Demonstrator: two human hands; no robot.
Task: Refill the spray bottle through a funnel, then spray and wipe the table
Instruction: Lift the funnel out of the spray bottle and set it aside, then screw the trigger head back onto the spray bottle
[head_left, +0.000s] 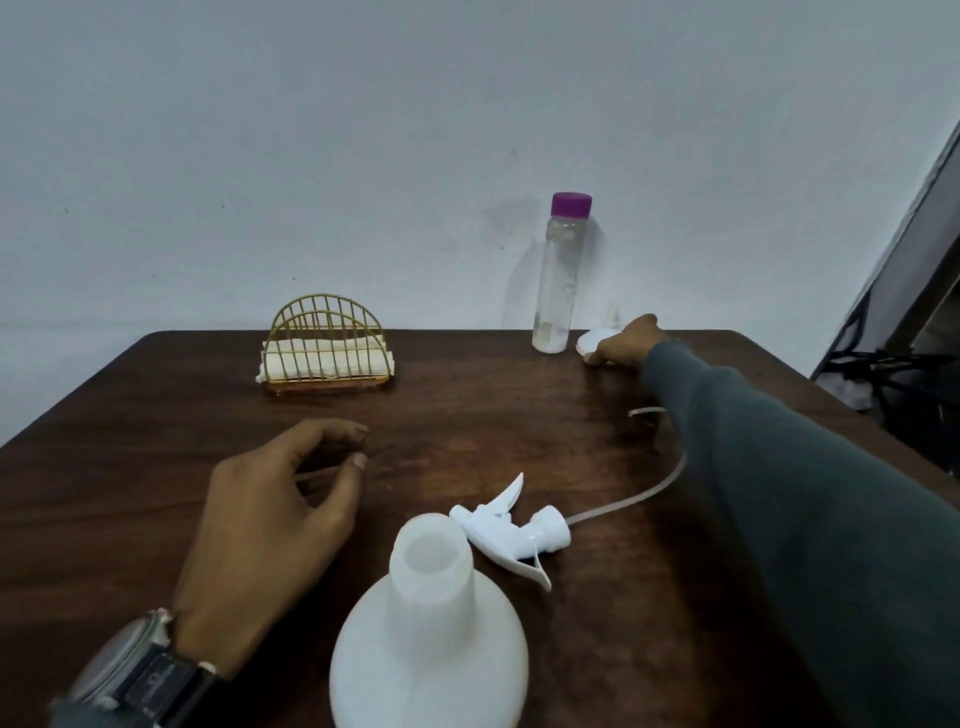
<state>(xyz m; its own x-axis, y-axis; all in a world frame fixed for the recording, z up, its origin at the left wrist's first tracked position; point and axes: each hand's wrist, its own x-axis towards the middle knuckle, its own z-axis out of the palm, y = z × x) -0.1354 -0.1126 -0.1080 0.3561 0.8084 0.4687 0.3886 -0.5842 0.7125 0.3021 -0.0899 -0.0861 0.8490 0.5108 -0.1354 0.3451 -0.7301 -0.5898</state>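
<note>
As my right arm stretches across the table (156, 395), drawing it back carelessly could tip the open spray bottle (431, 623) standing nearest me. My left hand (270, 530) rests beside the bottle, fingers loosely curled and empty. My sleeve could also snag the sprayer head's (511, 530) tube. Beside the capped water bottle (558, 280), my right hand's (623, 345) fingers curl round the white funnel (589, 340).
</note>
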